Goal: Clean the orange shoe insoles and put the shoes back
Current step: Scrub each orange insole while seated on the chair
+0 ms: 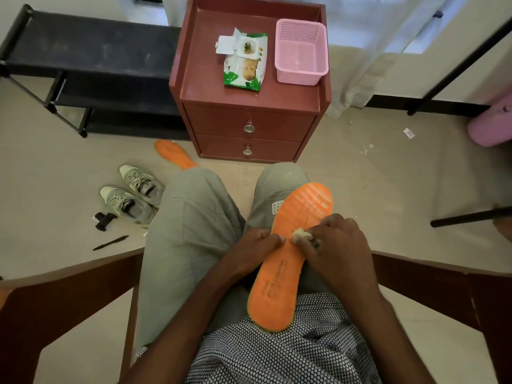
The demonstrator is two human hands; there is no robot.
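An orange insole (288, 261) lies along my right thigh, heel end toward me. My left hand (249, 250) grips its left edge near the middle. My right hand (335, 242) presses a crumpled, soiled wipe (302, 234) onto the insole's middle. A second orange insole (171, 155) lies on the floor by the cabinet's left corner, partly hidden behind my left knee. Two grey-green sneakers (133, 192) sit side by side on the floor to my left.
A red-brown two-drawer cabinet (249, 128) stands ahead, bearing an open wet-wipe pack (245, 62) and a pink basket (302, 54). A black shoe rack (83, 67) stands at the left. A pen (110, 243) and a small black object (102, 219) lie near the sneakers. Chair arms flank me.
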